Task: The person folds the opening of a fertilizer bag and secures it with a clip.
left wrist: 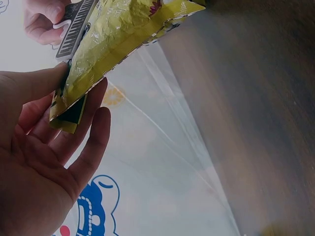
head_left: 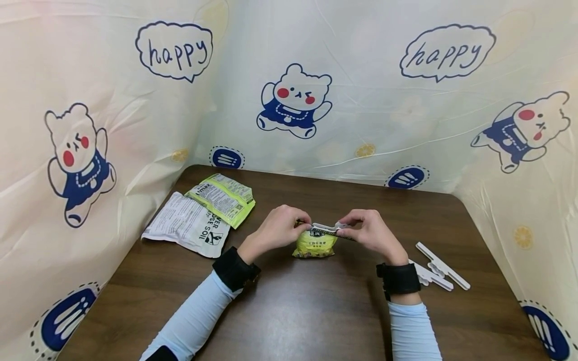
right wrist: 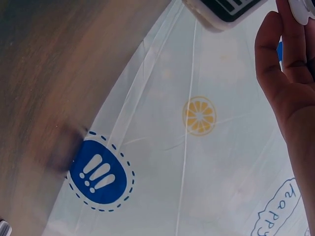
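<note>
A small yellow-green bag stands at the middle of the table, its folded top edge raised between both hands. My left hand pinches the left end of that fold between thumb and fingers. With thumb and fingers my right hand grips a white bag clip at the bag's top. In the left wrist view the ridged dark inner face of the clip lies along the fold of the bag. The right wrist view catches only the clip's end and part of my right hand.
Two more white clips lie on the table by my right wrist, one partly hidden behind it. At the left, a white bag and a green bag overlap. A printed curtain surrounds the brown table.
</note>
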`<act>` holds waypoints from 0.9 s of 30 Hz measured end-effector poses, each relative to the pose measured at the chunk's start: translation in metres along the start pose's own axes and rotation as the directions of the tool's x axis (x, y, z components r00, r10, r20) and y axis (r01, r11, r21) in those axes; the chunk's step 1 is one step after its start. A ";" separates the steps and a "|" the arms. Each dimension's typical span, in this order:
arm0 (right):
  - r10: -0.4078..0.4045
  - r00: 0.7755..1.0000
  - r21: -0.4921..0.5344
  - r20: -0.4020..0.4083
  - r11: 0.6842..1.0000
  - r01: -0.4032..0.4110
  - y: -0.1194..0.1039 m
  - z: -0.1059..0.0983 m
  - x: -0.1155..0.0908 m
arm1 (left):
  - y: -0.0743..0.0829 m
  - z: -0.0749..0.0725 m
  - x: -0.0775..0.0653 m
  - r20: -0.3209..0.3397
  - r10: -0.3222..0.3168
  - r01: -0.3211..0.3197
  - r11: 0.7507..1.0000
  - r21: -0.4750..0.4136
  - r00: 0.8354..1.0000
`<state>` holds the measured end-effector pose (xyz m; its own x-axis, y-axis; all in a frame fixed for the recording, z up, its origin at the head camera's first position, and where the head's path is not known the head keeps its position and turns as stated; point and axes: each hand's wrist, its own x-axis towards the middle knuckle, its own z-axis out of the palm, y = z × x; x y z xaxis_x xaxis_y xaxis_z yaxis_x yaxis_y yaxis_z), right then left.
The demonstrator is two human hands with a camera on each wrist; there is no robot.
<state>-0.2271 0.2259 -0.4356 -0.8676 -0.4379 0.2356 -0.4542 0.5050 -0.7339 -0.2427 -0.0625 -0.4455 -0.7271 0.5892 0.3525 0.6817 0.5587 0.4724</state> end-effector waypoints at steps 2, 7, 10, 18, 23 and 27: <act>0.005 1.000 -0.005 -0.003 1.000 -0.005 0.000 0.000 -0.001 | 0.000 -0.001 0.000 0.009 -0.003 0.004 1.000 -0.009 1.000; 0.013 1.000 -0.011 0.001 1.000 -0.013 -0.001 -0.001 -0.001 | -0.002 -0.004 0.001 0.041 -0.012 0.013 1.000 -0.024 0.999; 0.018 1.000 -0.009 0.008 1.000 -0.018 -0.001 -0.001 -0.001 | -0.005 -0.008 0.000 0.048 -0.024 0.025 1.000 -0.018 0.999; 0.030 1.000 -0.006 0.008 1.000 -0.030 -0.001 -0.001 0.000 | -0.007 -0.014 -0.002 0.061 -0.026 0.025 1.000 0.006 0.998; 0.031 0.999 -0.003 0.008 1.000 -0.031 0.000 -0.001 -0.001 | -0.005 -0.013 -0.002 0.047 0.007 -0.007 1.000 -0.002 0.999; 0.039 0.999 0.003 0.011 0.999 -0.039 -0.001 -0.001 -0.002 | -0.006 -0.010 -0.003 0.041 0.025 -0.024 0.999 -0.023 0.999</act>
<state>-0.2257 0.2272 -0.4344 -0.8824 -0.4259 0.1999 -0.4194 0.5195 -0.7445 -0.2451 -0.0736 -0.4410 -0.7059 0.6263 0.3309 0.6969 0.5306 0.4825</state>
